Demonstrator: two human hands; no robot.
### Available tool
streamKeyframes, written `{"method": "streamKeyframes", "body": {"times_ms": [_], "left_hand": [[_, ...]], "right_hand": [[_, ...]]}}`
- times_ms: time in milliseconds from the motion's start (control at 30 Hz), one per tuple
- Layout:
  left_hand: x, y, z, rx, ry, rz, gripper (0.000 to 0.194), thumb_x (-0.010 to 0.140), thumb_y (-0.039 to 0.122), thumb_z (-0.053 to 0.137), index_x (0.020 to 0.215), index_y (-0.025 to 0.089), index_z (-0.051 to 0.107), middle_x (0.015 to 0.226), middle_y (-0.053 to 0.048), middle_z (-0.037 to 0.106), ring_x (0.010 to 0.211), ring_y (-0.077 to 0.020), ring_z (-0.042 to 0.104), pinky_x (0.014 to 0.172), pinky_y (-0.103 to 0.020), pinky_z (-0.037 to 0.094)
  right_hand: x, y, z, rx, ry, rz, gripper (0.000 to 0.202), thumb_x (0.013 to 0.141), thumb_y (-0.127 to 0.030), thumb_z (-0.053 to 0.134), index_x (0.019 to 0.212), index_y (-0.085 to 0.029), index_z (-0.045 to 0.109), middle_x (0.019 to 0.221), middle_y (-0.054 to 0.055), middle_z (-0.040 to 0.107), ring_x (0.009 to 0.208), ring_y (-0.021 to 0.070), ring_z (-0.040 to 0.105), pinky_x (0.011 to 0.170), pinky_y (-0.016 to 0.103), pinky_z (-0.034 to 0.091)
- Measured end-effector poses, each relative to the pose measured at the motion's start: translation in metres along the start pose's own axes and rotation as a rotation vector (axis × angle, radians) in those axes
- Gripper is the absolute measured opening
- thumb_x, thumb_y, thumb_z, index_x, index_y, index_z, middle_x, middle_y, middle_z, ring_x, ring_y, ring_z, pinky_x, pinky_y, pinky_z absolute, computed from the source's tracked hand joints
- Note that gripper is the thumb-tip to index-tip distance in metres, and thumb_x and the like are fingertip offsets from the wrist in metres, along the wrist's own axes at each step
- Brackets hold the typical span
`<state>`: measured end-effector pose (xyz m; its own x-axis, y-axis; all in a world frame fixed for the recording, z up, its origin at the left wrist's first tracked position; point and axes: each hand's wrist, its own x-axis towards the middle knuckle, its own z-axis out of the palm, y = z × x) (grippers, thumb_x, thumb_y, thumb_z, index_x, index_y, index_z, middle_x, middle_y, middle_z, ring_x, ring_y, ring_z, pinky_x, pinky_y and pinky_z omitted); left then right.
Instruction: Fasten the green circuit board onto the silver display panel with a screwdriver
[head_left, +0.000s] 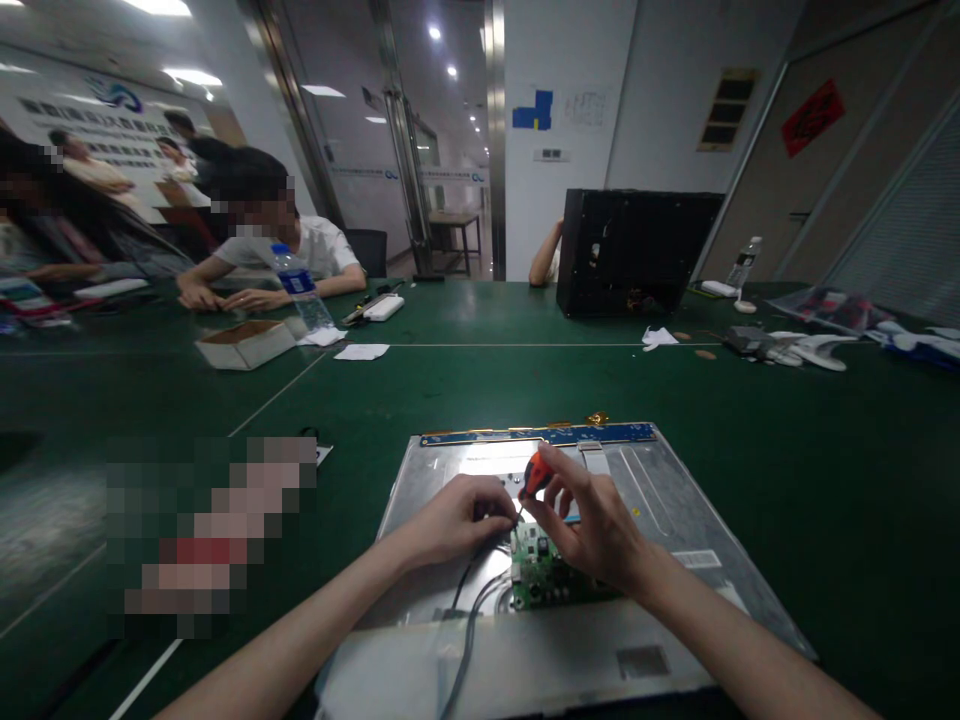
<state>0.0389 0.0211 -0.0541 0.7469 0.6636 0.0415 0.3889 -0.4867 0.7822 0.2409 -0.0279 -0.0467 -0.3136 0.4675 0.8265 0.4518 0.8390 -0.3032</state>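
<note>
A flat metal display panel (637,520) lies in front of me with a green circuit board (534,570) on its back. My right hand (600,520) grips a short screwdriver (535,475) with a red and black handle, its shaft pointing down at the board's upper left corner. At that same corner, the fingers of my left hand (469,515) are pinched together beside the screwdriver's tip; what they hold, if anything, is hidden. Dark cables (466,640) run from the board's left side toward me. A blue strip board (540,434) lines the panel's far edge.
On the green table (450,385) stand a small open box (246,345), a water bottle (298,285) and a large black casing (637,250). Paper scraps (362,352) lie farther back. A person (262,240) in a white shirt sits across at the left.
</note>
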Motion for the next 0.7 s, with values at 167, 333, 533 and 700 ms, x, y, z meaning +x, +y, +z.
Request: {"method": "streamKeyframes", "body": {"times_ms": [167,333,533,700], "left_hand": [[-0.001,-0.001,0.000,0.014,-0.019,-0.002,0.008,0.085,0.020,0.060,0.085,0.016,0.067,0.079,-0.001,0.063,0.073,-0.0162,0.055,0.068,-0.026,0.042],[-0.001,-0.001,0.000,0.011,-0.027,-0.007,0.008,0.086,0.018,0.060,0.086,0.017,0.067,0.080,-0.001,0.064,0.075,-0.0163,0.056,0.069,-0.027,0.042],[0.000,0.003,-0.001,0.011,-0.008,0.004,0.006,0.084,0.017,0.061,0.081,0.016,0.066,0.076,0.000,0.063,0.073,-0.0155,0.055,0.068,-0.026,0.042],[-0.001,0.002,-0.001,0.011,-0.001,0.011,0.008,0.085,0.018,0.060,0.083,0.016,0.067,0.077,0.000,0.064,0.071,-0.0151,0.055,0.067,-0.026,0.042]], "right_hand": [[0.000,0.001,0.000,0.005,-0.008,-0.007,0.064,0.092,-0.017,0.053,0.148,-0.025,0.021,0.088,0.003,0.066,0.057,0.0122,0.057,0.045,0.024,0.047],[-0.001,0.002,0.000,0.003,-0.007,0.000,0.064,0.092,-0.017,0.052,0.147,-0.027,0.022,0.090,0.003,0.065,0.059,0.0130,0.059,0.046,0.024,0.048],[0.000,0.000,-0.001,0.008,0.019,-0.010,0.051,0.093,-0.019,0.052,0.138,-0.024,0.029,0.090,0.003,0.065,0.059,0.0109,0.059,0.047,0.021,0.047],[0.018,-0.007,-0.015,-0.062,0.015,-0.031,0.022,0.093,-0.029,0.054,0.111,-0.021,0.045,0.075,0.000,0.064,0.055,0.0115,0.056,0.050,0.024,0.041]]}}
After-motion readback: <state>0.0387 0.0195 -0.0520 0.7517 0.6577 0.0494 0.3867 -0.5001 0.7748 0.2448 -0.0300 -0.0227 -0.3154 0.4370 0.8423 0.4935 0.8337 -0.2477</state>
